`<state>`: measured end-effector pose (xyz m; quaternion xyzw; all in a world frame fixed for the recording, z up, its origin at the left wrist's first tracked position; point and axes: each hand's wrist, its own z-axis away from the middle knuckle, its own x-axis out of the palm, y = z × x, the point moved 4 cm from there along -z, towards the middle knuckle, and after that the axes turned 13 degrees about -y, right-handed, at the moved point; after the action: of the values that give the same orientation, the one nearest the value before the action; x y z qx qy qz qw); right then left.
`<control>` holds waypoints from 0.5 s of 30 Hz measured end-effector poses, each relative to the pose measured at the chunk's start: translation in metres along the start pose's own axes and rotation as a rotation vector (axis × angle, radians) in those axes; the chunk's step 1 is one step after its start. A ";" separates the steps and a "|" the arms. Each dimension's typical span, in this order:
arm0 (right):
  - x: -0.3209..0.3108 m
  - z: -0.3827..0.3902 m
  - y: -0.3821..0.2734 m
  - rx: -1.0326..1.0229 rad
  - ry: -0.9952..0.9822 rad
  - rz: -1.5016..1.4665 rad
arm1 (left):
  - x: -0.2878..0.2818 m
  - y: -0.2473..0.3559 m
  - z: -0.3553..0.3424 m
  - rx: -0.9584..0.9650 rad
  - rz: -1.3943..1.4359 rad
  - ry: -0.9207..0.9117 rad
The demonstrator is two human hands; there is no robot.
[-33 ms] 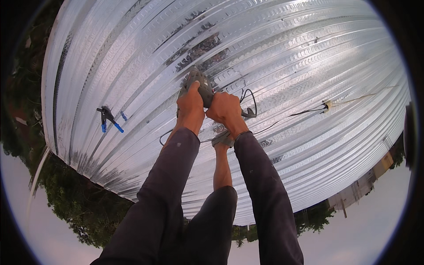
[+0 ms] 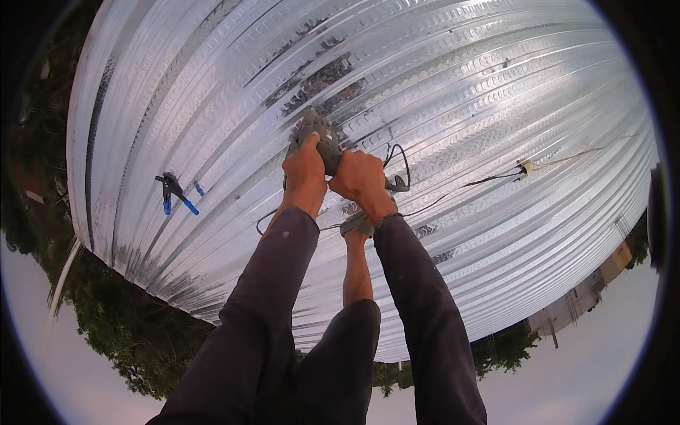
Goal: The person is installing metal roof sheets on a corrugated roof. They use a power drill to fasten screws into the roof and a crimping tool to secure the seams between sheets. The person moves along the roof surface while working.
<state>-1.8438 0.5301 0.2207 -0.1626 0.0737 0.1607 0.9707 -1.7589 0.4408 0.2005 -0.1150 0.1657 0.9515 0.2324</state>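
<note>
Both of my hands grip a grey-green corded power tool point(image 2: 324, 147) over the ribbed, shiny metal sheeting point(image 2: 453, 159). My left hand point(image 2: 304, 177) is closed round its left side, the thumb lying along the top of the body. On the right, my right hand point(image 2: 361, 178) is wrapped round the rear part of the tool. The tool's working end is hidden, so its exact kind does not show. A black cable point(image 2: 407, 166) loops out beside my right hand.
A black spring clamp point(image 2: 171, 190) with blue handle ends sits on the sheeting to the left. Rightward, the cable reaches a pale yellowish connector point(image 2: 525, 169). My grey shoe point(image 2: 359, 222) stands just behind my hands. Trees point(image 2: 127, 333) lie past the sheeting's edge.
</note>
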 end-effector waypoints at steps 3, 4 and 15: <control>0.005 0.002 -0.009 0.014 0.074 -0.040 | -0.011 -0.016 -0.038 0.051 0.010 -0.022; 0.015 0.003 -0.011 0.020 0.094 -0.061 | -0.016 -0.018 -0.044 0.068 0.006 -0.025; 0.025 -0.003 -0.013 0.030 0.029 -0.240 | -0.024 -0.025 -0.073 0.163 -0.135 -0.080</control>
<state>-1.8163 0.5248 0.2173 -0.1581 0.0702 0.0398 0.9841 -1.7156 0.4251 0.1340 -0.0688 0.2248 0.9208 0.3112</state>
